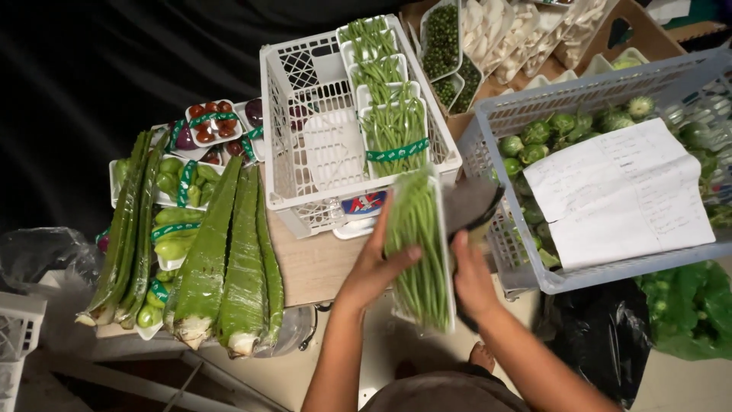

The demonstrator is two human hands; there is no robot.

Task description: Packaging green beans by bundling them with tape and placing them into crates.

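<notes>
Head view: both bare hands hold 1 tray of green beans [420, 252], a white tray wrapped in clear film, held tilted in the air just in front of the white crate [305, 122]. The left hand [379, 263] grips the tray's left long edge, with its fingers [402, 255] curled over the top of the film. The right hand [470, 276] is closed around the tray's right edge from behind, its thumb against the rim; a dark flat thing [469, 204] sits just above that hand, and I cannot tell whether the hand holds it too.

The white crate stands on a low wooden surface [313, 263] and holds a row of packed bean trays [393, 126], the nearest with a green band across it. To its right a grey crate [579, 95] holds small round green vegetables [549, 130], with a handwritten sheet of paper [619, 191] lying on top of them. Behind both crates, a cardboard box [637, 23] holds trays of pale vegetables [518, 27] and trays of small dark green ones [442, 34].

To the left lie 3 large aloe leaves [229, 259], cut ends toward the camera, beside long ridged gourds [130, 229]. Trays of green peppers [179, 183] and a tray of red tomatoes [213, 122] lie behind them. A black bag [602, 336] sits on the floor under the grey crate.
</notes>
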